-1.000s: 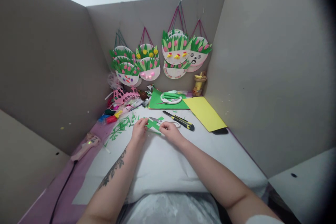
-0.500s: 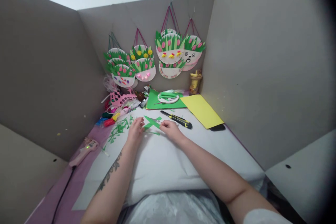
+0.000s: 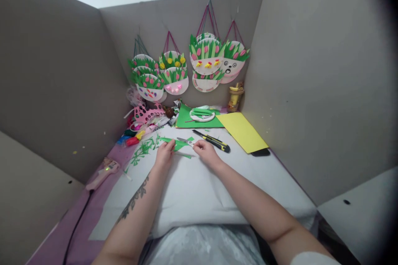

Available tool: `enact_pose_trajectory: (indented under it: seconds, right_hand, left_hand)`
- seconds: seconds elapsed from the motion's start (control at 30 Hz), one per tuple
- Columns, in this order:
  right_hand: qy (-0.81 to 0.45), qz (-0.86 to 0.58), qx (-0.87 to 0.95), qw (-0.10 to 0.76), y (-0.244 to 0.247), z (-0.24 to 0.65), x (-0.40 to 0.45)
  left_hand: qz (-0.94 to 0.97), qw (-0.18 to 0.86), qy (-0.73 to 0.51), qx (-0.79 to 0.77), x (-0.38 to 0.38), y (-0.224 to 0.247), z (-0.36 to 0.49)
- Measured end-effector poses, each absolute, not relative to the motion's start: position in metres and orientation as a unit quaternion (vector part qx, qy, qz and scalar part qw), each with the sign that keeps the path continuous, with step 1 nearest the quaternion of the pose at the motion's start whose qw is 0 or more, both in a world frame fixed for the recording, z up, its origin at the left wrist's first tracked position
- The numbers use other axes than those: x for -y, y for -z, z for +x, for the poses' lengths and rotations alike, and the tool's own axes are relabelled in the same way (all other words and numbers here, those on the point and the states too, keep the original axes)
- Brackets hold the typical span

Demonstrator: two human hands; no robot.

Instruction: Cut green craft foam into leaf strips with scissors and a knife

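Between my hands, over the white-covered table point(image 3: 192, 190), are scissors point(image 3: 183, 140) with their blades pointing left. My right hand point(image 3: 207, 151) is closed around their handles. My left hand point(image 3: 166, 151) pinches a narrow strip of green paper point(image 3: 167, 139) between thumb and fingers. More green paper lies beneath the blades and just under them, and I cannot tell how many pieces there are. A thin green sliver point(image 3: 183, 155) rests on the white cover between my wrists. Small green cuttings point(image 3: 143, 151) are scattered left of my left hand.
Right of my right hand lie black-and-yellow utility knives point(image 3: 214, 141) and a yellow sheet point(image 3: 244, 132). Behind are green sheets point(image 3: 183, 119) bearing a white plate point(image 3: 203, 119) of green strips. A pink glue gun point(image 3: 102, 174) with a cord sits left. Flower-decorated plates point(image 3: 207, 60) hang on the partition.
My left hand, open beside the green paper before, has closed on a strip. The scissors' blades now lie flatter across the paper. The whole view has shifted slightly.
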State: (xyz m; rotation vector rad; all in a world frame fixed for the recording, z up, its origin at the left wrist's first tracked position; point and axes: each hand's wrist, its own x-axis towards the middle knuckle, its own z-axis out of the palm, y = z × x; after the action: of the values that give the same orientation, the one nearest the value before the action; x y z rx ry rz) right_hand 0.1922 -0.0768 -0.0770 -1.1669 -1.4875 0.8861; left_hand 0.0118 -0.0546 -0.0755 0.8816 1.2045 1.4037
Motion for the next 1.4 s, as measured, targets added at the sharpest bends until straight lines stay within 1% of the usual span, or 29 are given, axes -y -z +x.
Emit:
enact_pose_trajectory:
  seconds: [0.1,0.23,0.47,0.6,0.7,0.8,0.93,1.03,1.17,1.27,1.4]
  right_hand:
    - [-0.343,-0.480,0.618,0.520,0.080,0.191,0.074]
    - [-0.325,-0.476,0.639,0.510,0.083,0.189,0.073]
    - [-0.350,-0.494,0.616,0.505,0.083,0.199,0.070]
    - [-0.419,-0.487,0.562,0.521,0.082,0.202,0.068]
    - [-0.482,-0.457,0.531,0.526,0.079,0.192,0.072]
    - [-0.492,-0.451,0.524,0.529,0.076,0.179,0.078]
    - [-0.479,-0.468,0.515,0.535,0.077,0.181,0.071]
    - [-0.448,-0.494,0.523,0.531,0.077,0.206,0.044]
    - [-0.313,-0.574,0.540,0.530,0.069,0.252,-0.019]
    - [-0.273,-0.601,0.543,0.519,0.059,0.277,-0.074]
    - [-0.232,-0.646,0.529,0.498,0.048,0.291,-0.132]
  left_hand:
    - [0.384,0.526,-0.572,-0.498,0.059,0.077,0.018]
    - [0.397,0.533,-0.567,-0.487,0.063,0.078,0.025]
    - [0.333,0.504,-0.642,-0.472,0.047,0.069,-0.005]
    - [0.314,0.492,-0.664,-0.468,0.043,0.064,-0.017]
    - [0.330,0.499,-0.654,-0.463,0.050,0.064,-0.008]
    - [0.348,0.514,-0.634,-0.461,0.059,0.066,0.007]
    - [0.325,0.518,-0.641,-0.464,0.060,0.065,0.006]
    - [0.257,0.519,-0.669,-0.466,0.054,0.064,-0.007]
    - [0.175,0.544,-0.677,-0.464,0.051,0.062,-0.014]
    - [0.132,0.595,-0.646,-0.460,0.056,0.060,-0.007]
    - [0.152,0.611,-0.627,-0.459,0.062,0.057,0.002]
